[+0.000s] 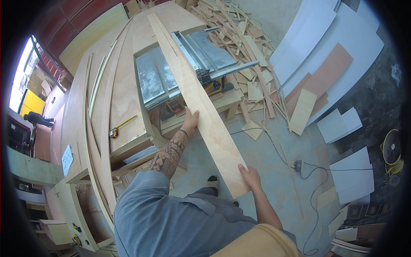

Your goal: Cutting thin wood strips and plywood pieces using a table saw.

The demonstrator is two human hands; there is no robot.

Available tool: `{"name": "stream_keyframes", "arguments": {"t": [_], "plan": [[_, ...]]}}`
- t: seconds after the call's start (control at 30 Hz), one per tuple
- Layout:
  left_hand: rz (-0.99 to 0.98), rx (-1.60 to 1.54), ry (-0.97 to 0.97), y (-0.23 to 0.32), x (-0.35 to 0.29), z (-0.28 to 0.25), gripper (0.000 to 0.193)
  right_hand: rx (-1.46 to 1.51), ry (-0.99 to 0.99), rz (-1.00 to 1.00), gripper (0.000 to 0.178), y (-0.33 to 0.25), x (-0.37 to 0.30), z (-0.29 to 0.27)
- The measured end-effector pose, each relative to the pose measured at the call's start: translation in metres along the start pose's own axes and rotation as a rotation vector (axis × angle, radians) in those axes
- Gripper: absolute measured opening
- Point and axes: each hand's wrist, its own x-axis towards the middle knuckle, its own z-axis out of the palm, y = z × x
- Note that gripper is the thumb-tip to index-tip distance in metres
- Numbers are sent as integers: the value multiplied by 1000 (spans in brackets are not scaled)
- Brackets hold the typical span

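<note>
A long, narrow plywood board [209, 128] stretches from close to my body up across the table saw [154, 77] to the wooden bench beyond it. My left hand [190, 121] grips the board's left edge partway along, thumb on top and fingers hidden underneath. At the near end, my right hand [251, 177] holds the right edge near the corner, its thumb lying on the upper face. The saw's rip fence [187, 49] stands to the right of the board. Because the board covers part of the saw top, I cannot make out the blade.
Long thin strips [110, 81] and a tape measure [114, 132], its yellow blade pulled out, lie on the workbench [124, 105]. Wood offcuts [254, 55] are heaped beyond the saw. White panels [317, 47] lean at right. A black cable [317, 214] crosses the floor near a yellow fan [391, 147].
</note>
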Motion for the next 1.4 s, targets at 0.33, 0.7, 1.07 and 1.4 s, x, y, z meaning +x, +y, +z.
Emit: {"name": "stream_keyframes", "arguments": {"t": [0.33, 0.7, 1.07, 1.4], "plan": [[5, 46, 24, 22, 64, -45, 98, 54, -5, -169, 78, -33, 66, 38], [-40, -110, -61, -44, -122, 19, 106, 308, -347, 122, 66, 88, -33, -60], [194, 37, -8, -89, -221, 70, 83, 683, -609, 107, 66, 72, -47, 7], [60, 207, 106, -65, -196, 64, 75, 878, -586, 147, 60, -8, -21, 47]]}}
